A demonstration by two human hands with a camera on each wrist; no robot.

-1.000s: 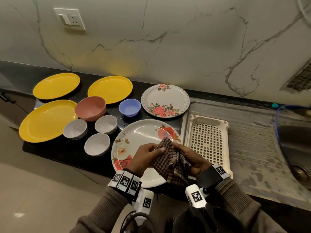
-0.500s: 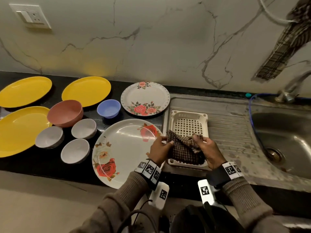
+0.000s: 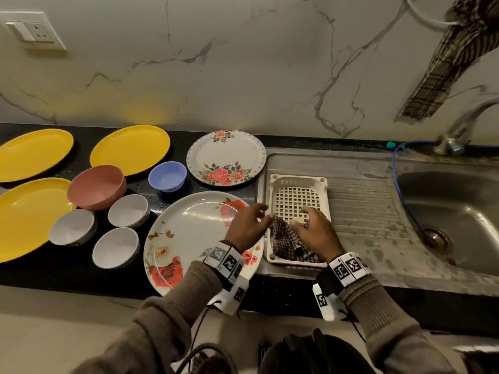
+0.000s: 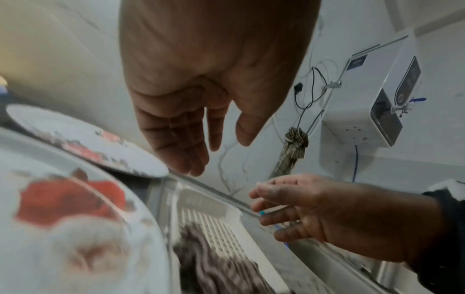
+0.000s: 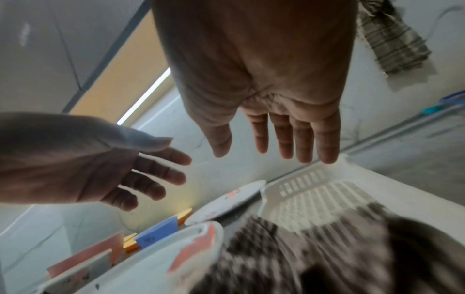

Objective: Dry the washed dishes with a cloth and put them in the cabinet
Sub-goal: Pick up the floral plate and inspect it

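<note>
Both hands, the left hand [image 3: 247,226] and right hand [image 3: 316,233], hung loose-fingered over the checked cloth [image 3: 287,242] in the rack [image 3: 297,182] (every dish apparently undried, none put away).

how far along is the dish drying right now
Hardly started. The checked cloth lies in the white perforated tray beside the sink; the left hand and right hand are open above it, holding nothing. Nothing is in hand. The big rose plate, the small floral plate, the yellow plates and the bowls sit on the counter. No cabinet in view.
</note>
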